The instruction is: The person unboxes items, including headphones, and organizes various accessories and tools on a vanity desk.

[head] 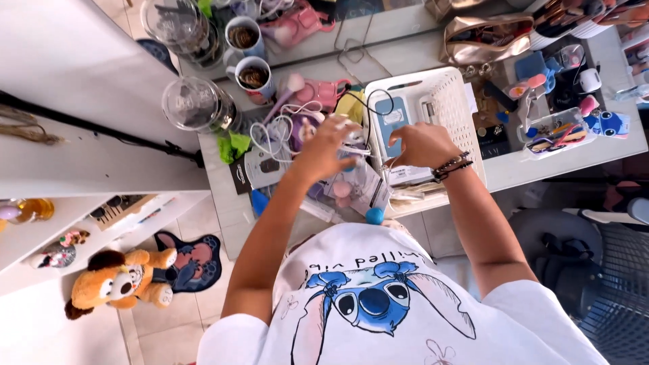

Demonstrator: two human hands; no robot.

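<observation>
White basket [458,101] x1, 2 mugs [254,74]; both hands [324,145] pinching thin black cord [368,101].

- My left hand [329,145] rests on a tangle of thin white cords [274,132] lying heaped on the cluttered white tabletop, just left of the basket.
- My right hand [420,144], beaded bracelets at the wrist, reaches into a white perforated plastic basket [454,101], which stands upright on the table, holding a blue-and-white flat packet [393,120].
</observation>
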